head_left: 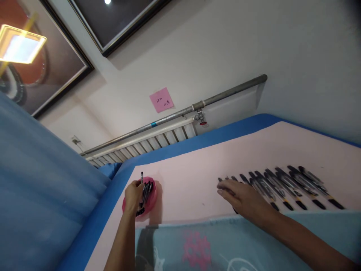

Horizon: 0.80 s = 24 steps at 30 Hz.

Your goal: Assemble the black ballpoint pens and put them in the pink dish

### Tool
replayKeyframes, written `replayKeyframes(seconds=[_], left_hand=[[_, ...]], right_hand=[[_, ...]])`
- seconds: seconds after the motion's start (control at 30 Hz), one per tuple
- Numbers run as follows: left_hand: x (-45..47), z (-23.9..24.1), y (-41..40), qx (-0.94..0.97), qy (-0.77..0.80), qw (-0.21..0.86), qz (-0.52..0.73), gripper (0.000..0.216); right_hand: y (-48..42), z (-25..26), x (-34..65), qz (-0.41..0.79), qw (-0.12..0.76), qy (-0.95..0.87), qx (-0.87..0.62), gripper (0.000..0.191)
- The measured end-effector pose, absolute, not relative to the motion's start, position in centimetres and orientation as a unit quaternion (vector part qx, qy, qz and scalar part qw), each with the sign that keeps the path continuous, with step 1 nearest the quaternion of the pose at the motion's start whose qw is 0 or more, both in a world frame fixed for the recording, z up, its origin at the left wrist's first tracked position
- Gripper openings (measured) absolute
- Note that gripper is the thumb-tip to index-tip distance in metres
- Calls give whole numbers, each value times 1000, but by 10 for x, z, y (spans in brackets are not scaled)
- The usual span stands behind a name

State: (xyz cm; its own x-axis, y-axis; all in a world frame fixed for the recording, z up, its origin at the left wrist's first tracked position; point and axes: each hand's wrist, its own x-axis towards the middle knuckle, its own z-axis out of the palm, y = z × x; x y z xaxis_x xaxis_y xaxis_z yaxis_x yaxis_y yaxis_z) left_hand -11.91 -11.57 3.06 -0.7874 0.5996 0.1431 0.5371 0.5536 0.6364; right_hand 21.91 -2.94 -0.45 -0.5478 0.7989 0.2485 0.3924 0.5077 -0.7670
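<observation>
At the left, my left hand (133, 195) is closed on a black-capped marker pen (141, 177), held upright at the edge of a pink basket (153, 201). Several dark marker pens (146, 192) lie loosely inside that basket. My right hand (238, 195) reaches over the left end of a slanted row of black pens (284, 184) laid side by side on the pink sheet. Its fingers are bent together over the pens there. They hide whatever may be between them, and the pens are slightly blurred.
A pale pink sheet (186, 188) covers the blue table (191, 145). A light blue patterned cloth (220, 244) runs along the near edge. Behind stand a radiator (146, 145) and a pipe (234, 90) by the wall. A blue curtain (42, 180) hangs at the left.
</observation>
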Motion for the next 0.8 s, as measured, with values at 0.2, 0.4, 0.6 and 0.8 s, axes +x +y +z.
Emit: replayKeyframes(seconds=[0.2, 0.4, 0.6, 0.8], left_hand=[[-116, 15, -111, 343, 915, 11, 210, 15], [-71, 19, -100, 425, 887, -22, 180, 25], [47, 4, -61, 582, 766, 146, 230, 15], [112, -22, -38, 615, 752, 176, 157, 10]], right_hand=[[-24, -6, 225, 314, 314, -812, -379, 21], [-18, 1, 235, 267, 347, -796, -417, 19], [-9, 3, 249, 255, 400, -759, -446, 19], [-3, 1, 257, 245, 416, -750, -452, 17]])
